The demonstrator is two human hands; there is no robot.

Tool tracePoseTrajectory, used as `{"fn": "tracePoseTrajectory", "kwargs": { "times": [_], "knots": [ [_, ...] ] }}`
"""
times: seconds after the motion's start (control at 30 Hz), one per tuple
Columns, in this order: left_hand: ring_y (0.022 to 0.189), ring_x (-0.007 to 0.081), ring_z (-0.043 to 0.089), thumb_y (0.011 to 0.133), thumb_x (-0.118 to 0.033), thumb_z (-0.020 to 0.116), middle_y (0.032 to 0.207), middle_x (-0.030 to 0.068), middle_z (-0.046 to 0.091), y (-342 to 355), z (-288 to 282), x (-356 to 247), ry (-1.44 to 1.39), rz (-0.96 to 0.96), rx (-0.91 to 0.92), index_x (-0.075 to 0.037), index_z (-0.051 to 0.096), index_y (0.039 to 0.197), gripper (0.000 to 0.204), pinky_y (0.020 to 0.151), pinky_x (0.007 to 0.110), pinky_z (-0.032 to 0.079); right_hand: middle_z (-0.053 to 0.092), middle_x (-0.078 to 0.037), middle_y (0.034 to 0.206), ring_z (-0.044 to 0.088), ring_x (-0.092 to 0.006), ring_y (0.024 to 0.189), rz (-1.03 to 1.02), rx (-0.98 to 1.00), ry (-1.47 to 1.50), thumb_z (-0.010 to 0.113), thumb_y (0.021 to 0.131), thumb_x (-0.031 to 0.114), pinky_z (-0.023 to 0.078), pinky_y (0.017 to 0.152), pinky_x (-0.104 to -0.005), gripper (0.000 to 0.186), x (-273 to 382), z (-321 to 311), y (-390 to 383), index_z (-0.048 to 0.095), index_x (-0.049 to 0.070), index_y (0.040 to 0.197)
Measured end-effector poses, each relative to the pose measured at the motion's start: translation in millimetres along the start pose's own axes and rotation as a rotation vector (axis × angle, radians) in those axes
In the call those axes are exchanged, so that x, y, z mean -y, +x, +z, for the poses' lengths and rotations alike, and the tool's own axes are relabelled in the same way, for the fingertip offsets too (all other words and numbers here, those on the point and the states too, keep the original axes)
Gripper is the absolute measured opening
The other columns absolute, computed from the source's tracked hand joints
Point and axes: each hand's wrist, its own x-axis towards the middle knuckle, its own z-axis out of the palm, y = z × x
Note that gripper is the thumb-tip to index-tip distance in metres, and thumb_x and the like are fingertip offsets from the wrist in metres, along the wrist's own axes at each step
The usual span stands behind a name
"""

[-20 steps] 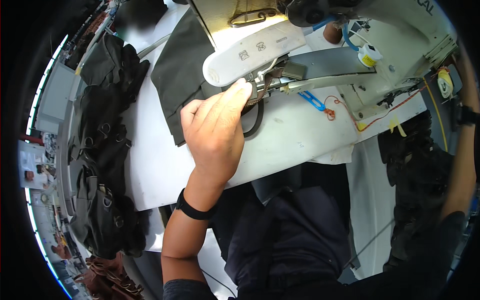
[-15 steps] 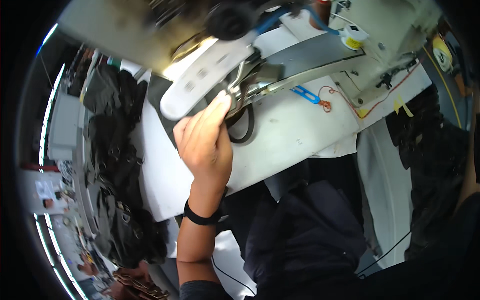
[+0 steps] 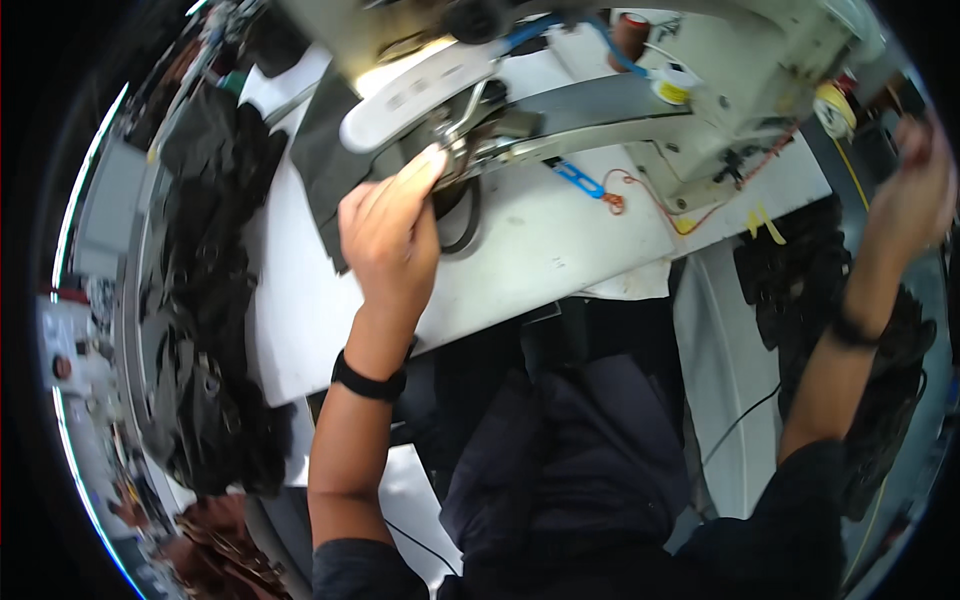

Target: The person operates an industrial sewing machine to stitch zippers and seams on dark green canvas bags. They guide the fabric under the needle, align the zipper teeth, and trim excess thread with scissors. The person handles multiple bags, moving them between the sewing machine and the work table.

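Note:
My left hand (image 3: pixel 392 225) is at the needle area of a sewing machine (image 3: pixel 590 140). Its fingers are pressed together, with the tips by the presser foot (image 3: pixel 455 150); what they pinch is too small or hidden to make out. A dark strap (image 3: pixel 467 228) curves down beside that hand onto the white table (image 3: pixel 560 235). Dark fabric (image 3: pixel 325 165) lies under the machine's head, left of the hand. My right hand (image 3: pixel 912 190) is raised at the far right, beyond the machine's end, and blurred; its fingers cannot be read.
A blue thread snipper (image 3: pixel 577 178) with orange cord lies behind the strap. A brown thread spool (image 3: pixel 629 42) and a small white-and-yellow bottle (image 3: pixel 672 85) stand on the machine. Dark bags (image 3: pixel 205 280) are heaped at left, more dark items (image 3: pixel 790 270) at right.
My right hand and forearm have come into view at the right, raised. My left hand stays by the presser foot. The whole view has shifted slightly.

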Motion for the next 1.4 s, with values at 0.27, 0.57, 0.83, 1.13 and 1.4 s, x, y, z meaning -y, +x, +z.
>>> {"fn": "tracePoseTrajectory", "kwargs": {
  "times": [0.27,0.57,0.83,1.13,1.4],
  "knots": [
    [0.093,0.0212,0.071,0.087,0.011,0.07,0.115,0.0047,0.079,3.6,-8.2,0.4,0.024,0.049,0.017,-0.009,0.077,0.117,0.036,0.09,0.034,0.05,0.066,-0.008,0.069,0.062,-0.0161,0.053,0.56,1.353,0.246,0.056,0.099,0.014,0.05,0.053,-0.0328,0.042,56.9,127.6,-167.2,0.057,0.004,0.139],
    [0.099,0.0234,0.072,0.084,0.009,0.069,0.122,0.009,0.076,0.8,-5.2,-2.6,0.0,0.019,0.045,-0.006,0.071,0.121,0.039,0.096,0.037,0.049,0.063,-0.002,0.063,0.063,-0.0107,0.052,0.613,1.579,0.156,0.06,0.101,0.023,0.044,0.045,-0.0264,0.019,56.5,155.2,-146.3,0.062,0.007,0.11],
    [0.104,0.0221,0.073,0.086,0.01,0.069,0.124,0.0081,0.077,-1.1,-4.1,-1.3,-0.029,-0.015,0.055,-0.009,0.074,0.119,0.039,0.098,0.037,0.049,0.059,-0.004,0.056,0.063,-0.0129,0.049,0.824,1.385,0.332,0.062,0.104,0.051,0.046,0.045,-0.0256,0.05,54.7,150.3,-158.4,0.066,0.002,0.091],
    [0.101,0.0231,0.072,0.085,0.011,0.068,0.123,0.0076,0.077,-3.7,-2.1,2.7,-0.074,-0.027,0.023,-0.008,0.075,0.117,0.038,0.098,0.037,0.049,0.049,-0.014,0.049,0.048,-0.0273,0.043,0.48,0.971,0.116,0.066,0.094,0.03,0.041,0.048,-0.0407,0.046,49.0,168.4,-202.2,0.056,0.0,0.061],
    [0.096,0.0225,0.072,0.087,0.009,0.067,0.118,0.006,0.079,-5.5,-2.0,7.7,-0.152,-0.121,0.024,-0.009,0.076,0.115,0.035,0.096,0.035,0.049,0.051,-0.014,0.052,0.051,-0.0289,0.045,0.471,0.888,0.018,0.067,0.092,0.028,0.042,0.05,-0.0422,0.041,58.7,173.2,-210.2,0.056,0.001,0.064]
  ]
}}
